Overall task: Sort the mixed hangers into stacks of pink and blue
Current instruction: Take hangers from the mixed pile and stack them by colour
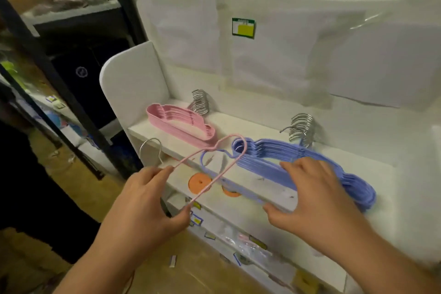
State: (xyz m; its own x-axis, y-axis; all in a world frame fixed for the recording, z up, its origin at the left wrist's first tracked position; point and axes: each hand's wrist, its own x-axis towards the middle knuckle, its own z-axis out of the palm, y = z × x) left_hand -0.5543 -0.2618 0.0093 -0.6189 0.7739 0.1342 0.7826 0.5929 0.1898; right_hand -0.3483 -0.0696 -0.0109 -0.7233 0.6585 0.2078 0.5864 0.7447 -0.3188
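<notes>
The thin pink hanger with a silver wire hook (216, 164) is up in the air, just in front of the white shelf (238, 124). The left hand (145, 200) holds it. The fingers pinch one thin bar near the hook, and the thumb pinches the other bar lower down. Its far loop pokes over the left end of the blue stack of hangers (303, 164).

This hanger looks very light and a bit bendy, because it is so thin. It looks smooth, so it could slip. I think the best place to hold it is on the two bars close to the hook, like now, so it does not swing.

The blue stack lies flat on the white shelf. The right hand (315, 196) holds this stack, with its fingers on top and its thumb under the front edge. One more blue hanger (207, 162) seems to lie on the shelf just left of the blue stack.

The pink stack of hangers (181, 124) lies on the shelf too, to the left of the blue stack and farther back. I think the pink hanger should go there next.

Two orange round things (199, 182) sit just below the shelf's front.
</notes>
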